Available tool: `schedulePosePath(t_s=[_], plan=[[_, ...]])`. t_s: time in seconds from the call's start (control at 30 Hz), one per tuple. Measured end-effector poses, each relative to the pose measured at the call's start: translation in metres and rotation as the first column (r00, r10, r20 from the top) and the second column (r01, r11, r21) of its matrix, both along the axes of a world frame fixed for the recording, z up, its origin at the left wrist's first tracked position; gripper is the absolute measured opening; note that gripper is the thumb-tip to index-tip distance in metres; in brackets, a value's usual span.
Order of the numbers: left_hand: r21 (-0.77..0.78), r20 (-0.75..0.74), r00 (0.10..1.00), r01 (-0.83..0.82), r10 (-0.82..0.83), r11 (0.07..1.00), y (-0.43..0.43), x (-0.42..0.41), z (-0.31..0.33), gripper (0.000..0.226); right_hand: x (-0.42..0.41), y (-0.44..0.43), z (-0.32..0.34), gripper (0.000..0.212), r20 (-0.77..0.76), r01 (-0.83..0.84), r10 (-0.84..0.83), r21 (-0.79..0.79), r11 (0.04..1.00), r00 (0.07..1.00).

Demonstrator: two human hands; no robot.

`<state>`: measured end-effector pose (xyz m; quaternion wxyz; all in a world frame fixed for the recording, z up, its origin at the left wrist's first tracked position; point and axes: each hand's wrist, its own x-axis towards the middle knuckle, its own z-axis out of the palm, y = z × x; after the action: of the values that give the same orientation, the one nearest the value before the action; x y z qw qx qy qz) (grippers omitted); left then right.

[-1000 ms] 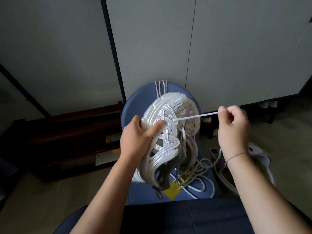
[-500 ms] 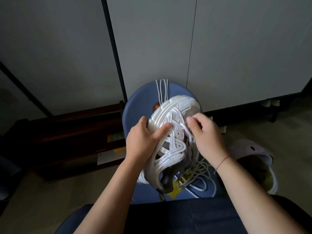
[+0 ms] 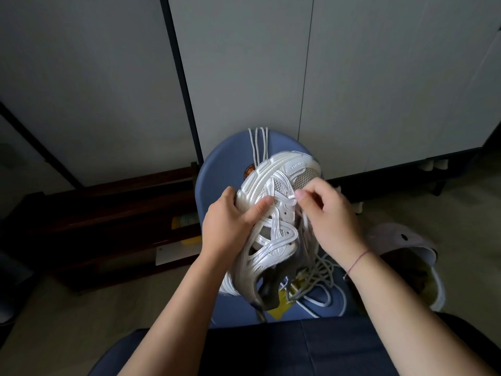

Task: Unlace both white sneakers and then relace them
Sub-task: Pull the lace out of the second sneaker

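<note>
— Left grip [image 3: 227,226]?
— Curled round white sneaker [image 3: 273,240], thumb across upper.
— Right grip [image 3: 328,213]?
— Pinching lace [image 3: 291,197] at an eyelet, just right of left thumb.
— And placement?
— Between both grips, above blue stool [image 3: 225,164].

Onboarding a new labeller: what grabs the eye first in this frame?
The white sneaker sits dead centre over the blue chair. The left hand grips its sole edge, thumb on the upper. The right hand pinches the lace at an eyelet. Loose lace coils pile on the seat below the right wrist.
</note>
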<state>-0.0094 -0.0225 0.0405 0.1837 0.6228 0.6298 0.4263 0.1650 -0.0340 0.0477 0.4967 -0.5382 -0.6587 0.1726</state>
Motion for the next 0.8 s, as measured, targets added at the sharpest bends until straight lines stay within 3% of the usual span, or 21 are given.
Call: schedulePosePath(t_s=[0.13,0.23,0.3,0.4,0.43,0.5,0.67,0.73,0.8], plan=[[0.0,0.075,0.997,-0.008,0.008,1.0,0.004,-0.007,0.0,0.061,0.011,0.007,0.005,0.028,-0.43,0.027,-0.019,0.014,1.0,0.903],[-0.006,0.086,0.996,0.014,-0.013,1.0,0.004,-0.005,0.0,0.057,0.012,0.011,0.004,0.031,-0.614,0.038,-0.03,-0.001,0.999,0.788],[-0.01,0.103,0.994,0.027,-0.025,1.0,0.004,-0.006,-0.001,0.054,0.02,0.017,0.007,0.033,-0.759,0.067,-0.075,-0.042,0.997,0.647],[-0.012,0.168,0.986,0.005,-0.003,1.0,0.006,-0.015,0.0,0.04,0.05,0.028,0.015,0.032,-0.918,0.078,-0.24,-0.227,0.971,0.315],[-0.018,0.211,0.978,-0.005,0.008,1.0,0.007,-0.019,0.001,0.038,0.058,0.029,0.015,0.031,-0.899,0.073,-0.313,-0.306,0.949,0.305],[-0.032,0.31,0.951,-0.002,0.012,0.999,0.009,-0.026,0.003,0.038,0.06,0.029,0.011,0.031,-0.819,0.048,-0.395,-0.414,0.909,0.415],[-0.076,0.435,0.899,0.091,-0.049,0.993,0.009,-0.021,0.005,0.037,0.022,0.017,0.006,0.028,-0.771,-0.216,-0.179,-0.38,0.899,0.611],[-0.071,0.435,0.896,0.126,-0.083,0.989,0.007,-0.016,0.004,0.038,0.012,0.011,0.004,0.029,-0.694,-0.232,-0.083,-0.348,0.908,0.715],[-0.074,0.448,0.889,0.143,-0.095,0.987,0.005,-0.014,0.003,0.043,0.009,0.008,0.002,0.032,-0.509,-0.159,-0.03,-0.323,0.933,0.86]])
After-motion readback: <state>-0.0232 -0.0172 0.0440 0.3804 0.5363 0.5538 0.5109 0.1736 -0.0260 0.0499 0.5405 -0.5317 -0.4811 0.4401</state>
